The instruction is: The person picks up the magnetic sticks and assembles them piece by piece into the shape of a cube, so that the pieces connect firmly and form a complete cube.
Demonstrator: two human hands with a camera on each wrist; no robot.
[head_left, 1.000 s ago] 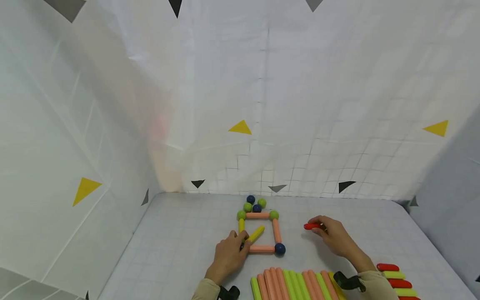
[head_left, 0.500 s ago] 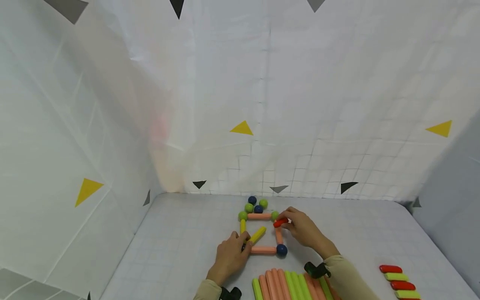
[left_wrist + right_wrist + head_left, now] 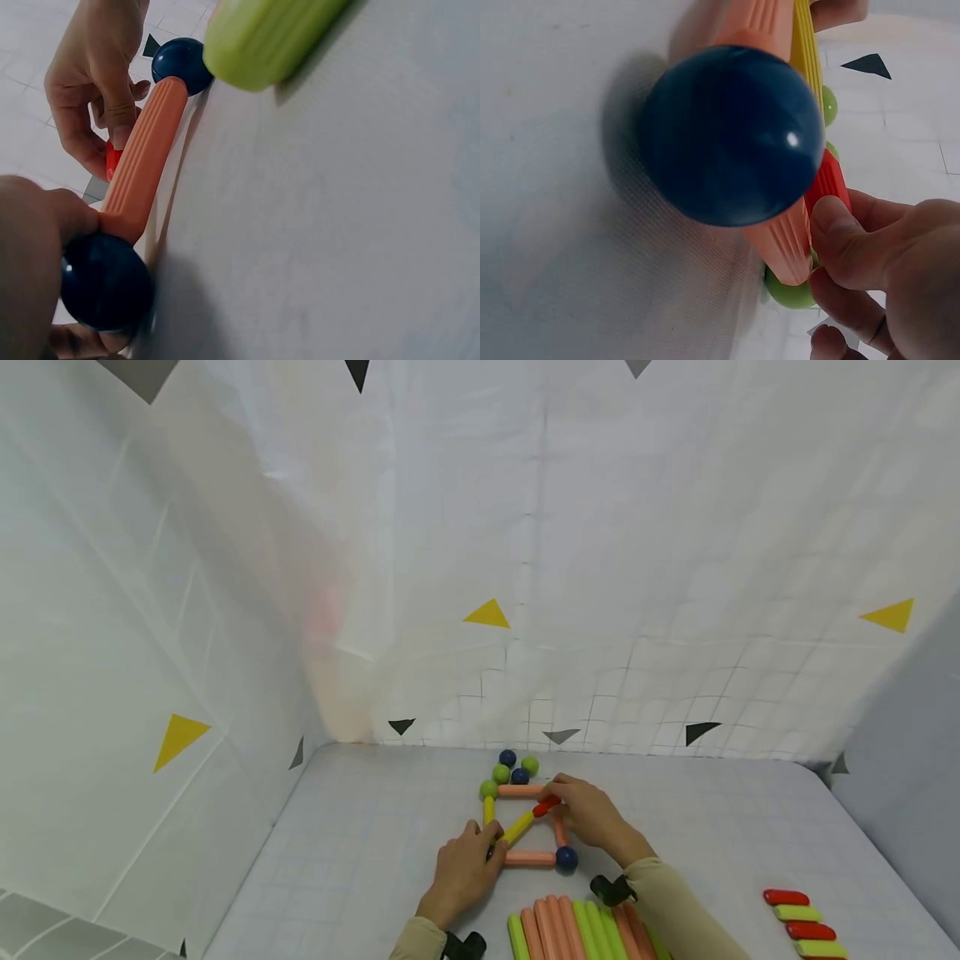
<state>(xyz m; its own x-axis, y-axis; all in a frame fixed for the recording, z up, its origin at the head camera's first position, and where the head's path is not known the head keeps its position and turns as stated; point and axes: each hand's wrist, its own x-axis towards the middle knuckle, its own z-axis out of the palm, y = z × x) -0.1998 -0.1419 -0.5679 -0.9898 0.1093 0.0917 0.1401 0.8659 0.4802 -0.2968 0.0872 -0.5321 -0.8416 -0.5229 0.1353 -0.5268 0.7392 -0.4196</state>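
A rectangle of sticks and balls lies on the white table. Its top orange stick (image 3: pixel 520 791) joins a green ball (image 3: pixel 488 789). Its bottom orange stick (image 3: pixel 529 858) ends at a blue ball (image 3: pixel 567 858). My left hand (image 3: pixel 487 847) grips the blue corner ball (image 3: pixel 105 281) at the lower left, where a yellow stick (image 3: pixel 519 827) slants inward. My right hand (image 3: pixel 558 797) pinches a short red stick (image 3: pixel 546 806) at the upper right corner, in line with the yellow stick. The right wrist view shows the red stick (image 3: pixel 826 184) beside the right orange stick (image 3: pixel 784 240).
Loose blue and green balls (image 3: pixel 517 767) sit just behind the rectangle. A row of long orange and green sticks (image 3: pixel 570 931) lies at the front edge. Short red and green sticks (image 3: pixel 798 927) lie at the front right. White cloth walls close off the left and back.
My right hand carried the red stick leftward from the open table to the rectangle's upper right corner, then tilted it toward the yellow stick. My left hand stayed at its corner.
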